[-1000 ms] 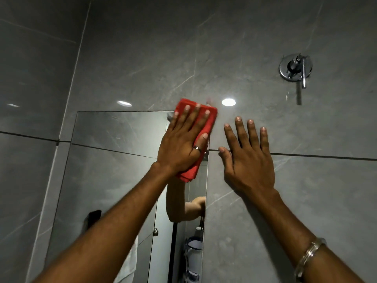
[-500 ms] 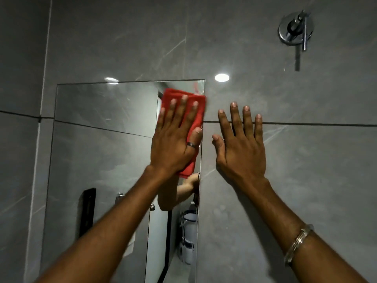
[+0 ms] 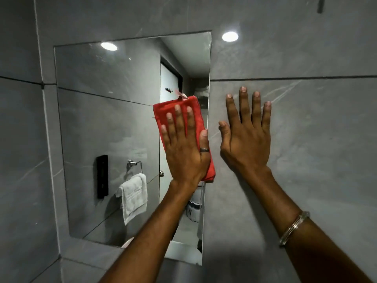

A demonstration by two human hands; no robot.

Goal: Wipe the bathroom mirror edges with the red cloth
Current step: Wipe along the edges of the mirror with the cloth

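A frameless rectangular mirror (image 3: 106, 123) is set into the grey tiled wall. My left hand (image 3: 184, 148) lies flat on a folded red cloth (image 3: 179, 108), pressing it against the mirror's right edge about halfway down. The cloth sticks out above my fingers and below my palm. My right hand (image 3: 247, 137) rests flat on the wall tile just right of the mirror edge, fingers spread, holding nothing. A metal bangle (image 3: 293, 227) circles the right wrist.
The mirror reflects a white towel (image 3: 133, 198) on a chrome ring, a black wall fixture (image 3: 102, 176) and a door. Ceiling light reflections (image 3: 230, 36) shine on the wall tile. A tiled ledge (image 3: 85, 254) runs below the mirror.
My left hand has slid the red cloth down the mirror's right edge from the top corner to mid-height. The view has tilted down, showing the whole mirror. The right hand stays on the wall.
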